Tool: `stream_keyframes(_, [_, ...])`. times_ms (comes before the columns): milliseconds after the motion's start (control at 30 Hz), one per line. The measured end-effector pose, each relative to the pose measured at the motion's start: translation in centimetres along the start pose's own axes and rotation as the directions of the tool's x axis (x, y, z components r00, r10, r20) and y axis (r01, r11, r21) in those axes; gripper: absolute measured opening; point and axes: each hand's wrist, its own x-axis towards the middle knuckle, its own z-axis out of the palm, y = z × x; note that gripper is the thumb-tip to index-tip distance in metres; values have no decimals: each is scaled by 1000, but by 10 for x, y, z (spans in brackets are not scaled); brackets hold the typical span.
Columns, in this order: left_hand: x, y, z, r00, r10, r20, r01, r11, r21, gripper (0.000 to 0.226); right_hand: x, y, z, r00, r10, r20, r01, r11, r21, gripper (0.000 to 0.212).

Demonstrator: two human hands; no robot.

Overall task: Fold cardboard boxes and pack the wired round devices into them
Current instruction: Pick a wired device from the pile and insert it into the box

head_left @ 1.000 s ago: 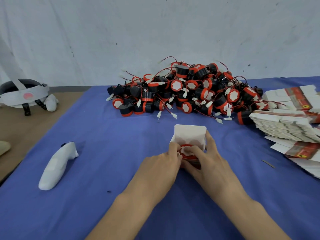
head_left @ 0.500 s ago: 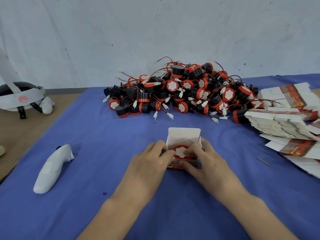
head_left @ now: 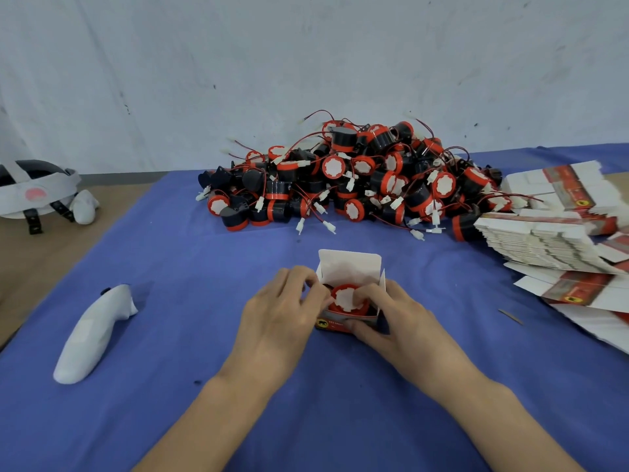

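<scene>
Open box with one round device, lower centre of the frame, on the blue cloth [head_left: 340, 420].

You are steadying a small cardboard box [head_left: 347, 323] that is sitting upright with its mouth facing up and its white lid flap [head_left: 349, 267] standing at the far side; the red front panel is carrying a small black animal logo and a line of print too small to read. Your left hand [head_left: 279, 311] is pinching the box's left edge with fingers curled, and your right hand [head_left: 391, 318] is gripping its right wall while a fingertip is pressing the round device [head_left: 345, 298], red-rimmed with a white face turned upward. Behind, a heap of red-and-black wired devices [head_left: 357, 178] is lying at upper centre. At the right edge, flat box blanks [head_left: 544, 240] are stacked. A white moulded controller [head_left: 92, 332] is lying at lower left.
</scene>
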Motion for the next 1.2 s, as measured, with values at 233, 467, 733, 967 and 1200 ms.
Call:
stream_keyframes(233, [-2, -3, 0, 990, -12, 143, 23, 997, -70, 18, 1, 5, 2, 1000, -13, -26, 14, 999, 29, 32])
stream_keyframes(467, [-11, -7, -6, 978, -40, 207, 48, 998, -35, 35, 0, 7, 3, 999, -14, -35, 15, 1000, 23, 31])
stream_keyframes(733, [-9, 6, -3, 949, -113, 295, 101, 993, 56, 50, 1, 0, 2, 999, -31, -14, 31, 999, -20, 30])
stream_keyframes(967, [-4, 1, 1, 895, -126, 428, 117, 992, 47, 57, 1, 2, 2, 1000, -21, -21, 22, 998, 51, 26])
stream_keyframes(1200, [-16, -1, -10, 933, -140, 332, 250, 915, -318, 24, -1, 2, 6, 996, -65, -66, 82, 953, 290, 27])
